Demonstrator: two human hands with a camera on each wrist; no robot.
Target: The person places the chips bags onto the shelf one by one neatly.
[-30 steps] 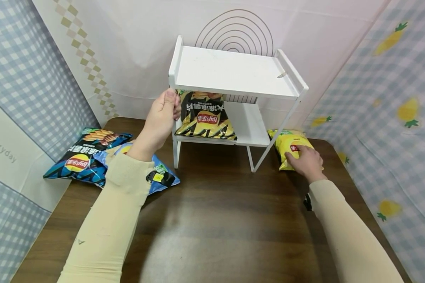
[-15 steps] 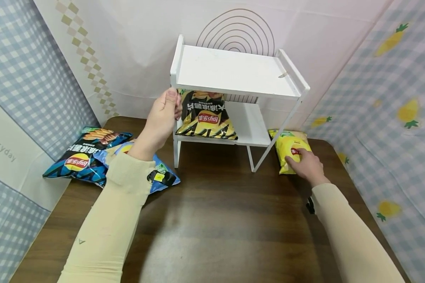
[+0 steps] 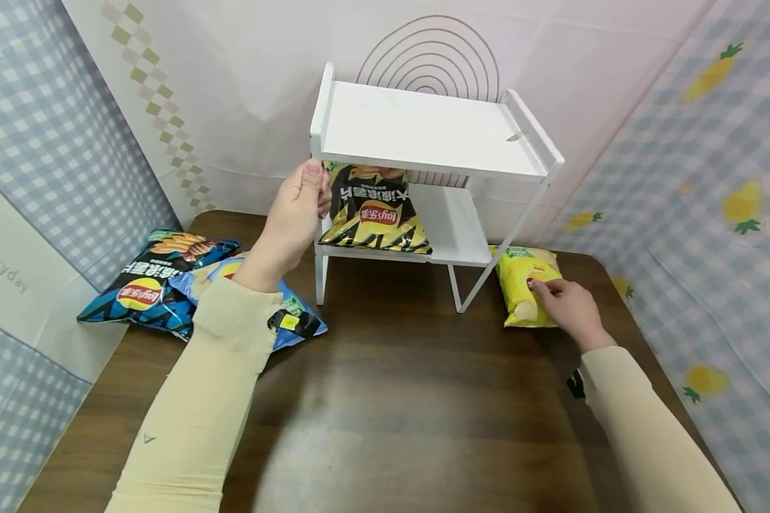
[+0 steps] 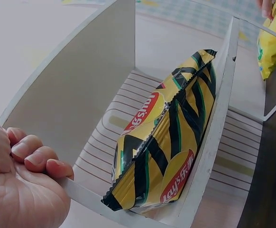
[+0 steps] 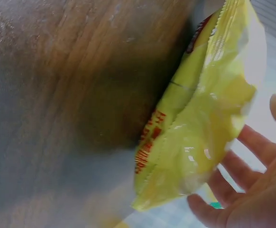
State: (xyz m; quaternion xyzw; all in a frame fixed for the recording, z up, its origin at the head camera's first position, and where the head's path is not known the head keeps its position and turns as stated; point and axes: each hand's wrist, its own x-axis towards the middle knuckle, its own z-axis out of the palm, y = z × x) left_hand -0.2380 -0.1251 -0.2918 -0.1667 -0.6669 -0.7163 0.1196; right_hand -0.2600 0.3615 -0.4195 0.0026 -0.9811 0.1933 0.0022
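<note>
My left hand (image 3: 298, 206) grips the left front post of a white two-tier shelf rack (image 3: 423, 132), just under its top board; the left wrist view shows the fingers curled over the white frame. Beside it, on the lower tier, leans a black-and-yellow bag of Lay's potato chips (image 3: 377, 214). To the right of the rack, my right hand (image 3: 571, 310) touches a yellow bag of chips (image 3: 520, 281) on the table. In the right wrist view, the fingers (image 5: 242, 168) reach the edge of this bag (image 5: 199, 123), with the thumb standing apart from it.
A dark blue chip bag (image 3: 150, 285) and a light blue one (image 3: 304, 324), partly hidden by my left forearm, lie at the left. Brown wooden table (image 3: 391, 413) spreads in front. Printed cloth walls (image 3: 693, 214) enclose the back and sides.
My right hand has drawn back slightly toward me and to the right, and the yellow bag has shifted a little toward me. The left hand keeps its grip on the rack.
</note>
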